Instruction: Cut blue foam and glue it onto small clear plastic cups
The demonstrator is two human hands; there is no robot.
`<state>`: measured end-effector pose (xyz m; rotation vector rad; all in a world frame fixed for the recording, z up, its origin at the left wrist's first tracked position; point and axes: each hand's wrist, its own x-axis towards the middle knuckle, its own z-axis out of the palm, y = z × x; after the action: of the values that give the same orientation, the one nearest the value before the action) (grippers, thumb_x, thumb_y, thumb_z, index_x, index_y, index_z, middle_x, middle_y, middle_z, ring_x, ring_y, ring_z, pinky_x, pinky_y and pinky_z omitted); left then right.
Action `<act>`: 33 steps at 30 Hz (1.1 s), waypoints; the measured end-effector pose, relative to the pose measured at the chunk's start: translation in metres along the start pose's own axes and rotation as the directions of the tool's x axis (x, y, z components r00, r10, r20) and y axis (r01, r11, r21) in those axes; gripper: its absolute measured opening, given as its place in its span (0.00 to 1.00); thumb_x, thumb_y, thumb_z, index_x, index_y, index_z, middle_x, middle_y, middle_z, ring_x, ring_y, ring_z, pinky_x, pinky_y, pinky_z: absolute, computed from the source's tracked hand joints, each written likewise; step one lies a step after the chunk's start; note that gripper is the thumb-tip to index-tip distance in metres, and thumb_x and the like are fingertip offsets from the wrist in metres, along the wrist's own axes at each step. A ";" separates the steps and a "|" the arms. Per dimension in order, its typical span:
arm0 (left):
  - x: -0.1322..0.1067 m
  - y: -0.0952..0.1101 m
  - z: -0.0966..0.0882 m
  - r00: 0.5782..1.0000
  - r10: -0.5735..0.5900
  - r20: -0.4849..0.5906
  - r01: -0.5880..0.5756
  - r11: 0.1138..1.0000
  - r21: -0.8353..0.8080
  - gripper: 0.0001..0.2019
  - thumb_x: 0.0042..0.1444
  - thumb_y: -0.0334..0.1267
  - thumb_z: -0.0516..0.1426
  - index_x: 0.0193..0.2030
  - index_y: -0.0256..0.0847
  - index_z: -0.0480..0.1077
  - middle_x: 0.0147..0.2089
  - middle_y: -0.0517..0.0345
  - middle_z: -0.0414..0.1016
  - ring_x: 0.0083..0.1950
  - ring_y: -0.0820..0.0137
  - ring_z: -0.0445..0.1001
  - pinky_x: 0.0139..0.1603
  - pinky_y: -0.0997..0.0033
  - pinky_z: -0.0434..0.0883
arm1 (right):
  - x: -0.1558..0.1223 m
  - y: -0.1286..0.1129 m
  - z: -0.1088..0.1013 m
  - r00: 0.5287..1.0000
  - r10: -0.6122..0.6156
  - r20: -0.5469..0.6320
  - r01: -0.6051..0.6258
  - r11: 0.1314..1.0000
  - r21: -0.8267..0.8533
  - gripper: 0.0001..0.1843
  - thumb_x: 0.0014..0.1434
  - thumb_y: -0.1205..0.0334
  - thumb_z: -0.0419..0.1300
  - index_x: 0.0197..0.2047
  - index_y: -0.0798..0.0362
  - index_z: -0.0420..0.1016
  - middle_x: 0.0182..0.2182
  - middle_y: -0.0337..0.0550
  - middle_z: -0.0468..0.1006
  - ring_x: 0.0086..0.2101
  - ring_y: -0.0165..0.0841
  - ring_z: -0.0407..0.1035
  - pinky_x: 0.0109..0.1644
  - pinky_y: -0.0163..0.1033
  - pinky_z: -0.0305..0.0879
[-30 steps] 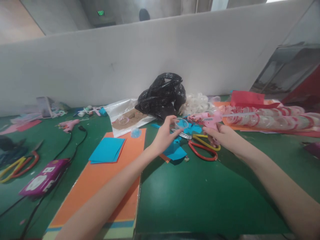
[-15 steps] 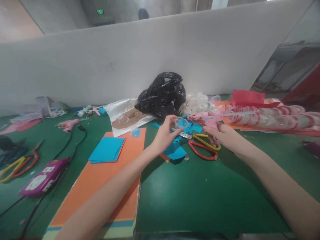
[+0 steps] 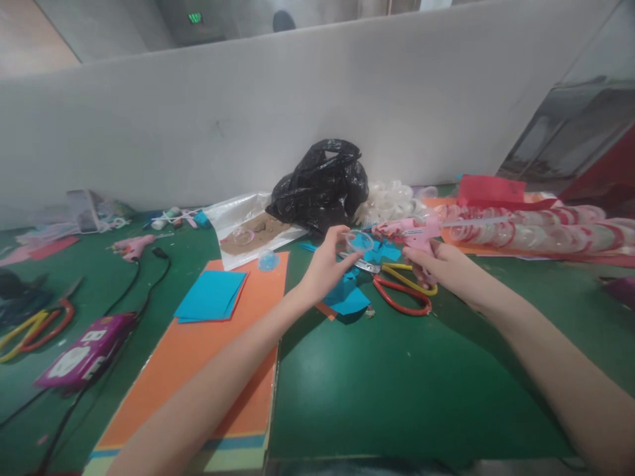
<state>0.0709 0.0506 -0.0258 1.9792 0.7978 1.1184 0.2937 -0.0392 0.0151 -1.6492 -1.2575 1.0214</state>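
Note:
Between the thumb and fingers of my left hand (image 3: 325, 268) is a small clear plastic cup (image 3: 359, 242). My right hand (image 3: 439, 264) is wrapped round the handle of a pink hot glue gun (image 3: 414, 233). Its nozzle points left, close to the cup's rim, and a glue stick (image 3: 479, 221) juts from its back. Under my hands lie scissors (image 3: 404, 295) with one red and one yellow handle, among cut blue paper pieces (image 3: 347, 297). Whether glue is coming out is too small to tell.
Orange card sheets (image 3: 238, 357) carry folded blue paper (image 3: 211, 295) and a small clear cup (image 3: 268, 262). Behind stand a black plastic bag (image 3: 322, 188) and stacked clear cups (image 3: 391, 200). Rows of cups (image 3: 546, 238) lie right. A second glue gun (image 3: 133, 247) and purple box (image 3: 89, 350) lie left.
Almost nothing differs. My hands keep the cup and the glue gun in nearly the same place, and the view has shifted slightly.

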 end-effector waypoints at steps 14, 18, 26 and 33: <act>0.005 -0.001 -0.007 0.993 -0.097 -0.066 0.091 0.993 -0.080 0.23 0.59 0.37 0.64 0.56 0.45 0.59 0.58 0.48 0.76 0.56 0.63 0.77 0.61 0.53 0.74 | 0.002 -0.001 -0.004 0.996 -0.017 -0.086 0.015 1.000 -0.024 0.18 0.58 0.43 0.63 0.32 0.50 0.69 0.18 0.36 0.72 0.22 0.33 0.71 0.28 0.37 0.64; 0.007 -0.002 -0.009 0.993 -0.072 -0.094 0.064 0.995 -0.083 0.23 0.58 0.35 0.64 0.56 0.45 0.60 0.57 0.49 0.76 0.56 0.63 0.77 0.62 0.52 0.74 | 0.001 0.001 -0.005 0.997 -0.052 -0.062 0.050 0.998 -0.034 0.22 0.55 0.38 0.65 0.33 0.49 0.70 0.18 0.37 0.72 0.21 0.33 0.69 0.25 0.39 0.63; 0.009 -0.002 -0.013 0.992 -0.067 -0.110 0.058 0.995 -0.079 0.22 0.58 0.36 0.64 0.55 0.46 0.60 0.57 0.49 0.76 0.54 0.64 0.78 0.63 0.50 0.73 | -0.003 -0.003 -0.002 0.999 -0.042 -0.031 0.040 0.997 -0.072 0.22 0.56 0.36 0.64 0.31 0.47 0.68 0.16 0.37 0.71 0.19 0.32 0.65 0.26 0.40 0.62; 0.009 -0.004 -0.012 0.993 -0.066 -0.103 0.059 0.996 -0.070 0.22 0.58 0.36 0.64 0.56 0.46 0.60 0.57 0.49 0.75 0.56 0.63 0.78 0.63 0.51 0.73 | -0.001 -0.002 -0.004 0.999 -0.051 -0.011 0.050 0.993 -0.105 0.24 0.55 0.34 0.63 0.32 0.47 0.68 0.15 0.37 0.70 0.20 0.34 0.66 0.26 0.41 0.61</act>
<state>0.0631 0.0632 -0.0209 1.8407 0.8597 1.2047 0.2965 -0.0403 0.0184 -1.6916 -1.3573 0.9264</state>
